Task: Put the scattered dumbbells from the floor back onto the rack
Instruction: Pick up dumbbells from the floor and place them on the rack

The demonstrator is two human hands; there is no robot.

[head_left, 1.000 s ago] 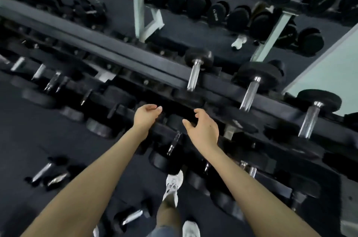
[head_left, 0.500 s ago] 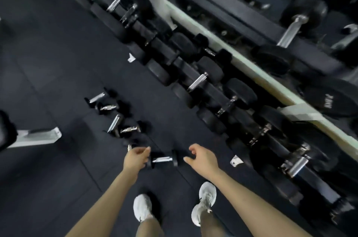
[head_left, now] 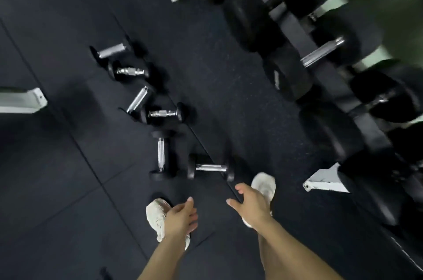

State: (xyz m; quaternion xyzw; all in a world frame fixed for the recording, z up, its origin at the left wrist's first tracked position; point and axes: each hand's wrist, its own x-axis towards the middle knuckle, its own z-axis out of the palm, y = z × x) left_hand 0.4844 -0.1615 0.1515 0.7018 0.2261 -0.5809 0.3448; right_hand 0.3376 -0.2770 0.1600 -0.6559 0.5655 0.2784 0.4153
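"While the person is leaning over the floor [head_left: 68, 165], how far along is the tidying looking?" the first observer is asking.

"Hardly started, by the look of it. Six small dumbbells are lying loose on the mat. The nearest dumbbell [head_left: 210, 168] is sitting just beyond the feet with its handle running left to right. A second dumbbell [head_left: 161, 155] is lying just left of it with its handle pointing near to far. The far cluster [head_left: 130, 71] of four is trailing away to the far left."

"And the grips, are they carrying anything?"

"Neither is holding a thing. The left grip [head_left: 180, 215] is hanging above the left shoe [head_left: 155, 213] with its fingers loosely curled around nothing. The right grip [head_left: 249, 201] is hovering with fingers spread apart, near the nearest dumbbell but not touching it."

"Where is the rack [head_left: 290, 27] standing?"

"Along the right side, running near to far. The racked dumbbells [head_left: 320, 54] on it are looking far larger than the loose ones. Blur is hiding which slots are waiting for the small weights."

"So what is remaining?"

"Apparently all six pickups and all six placements. A dark shape [head_left: 105, 274] at the near edge may be adding a seventh, though it is too dim to tell."
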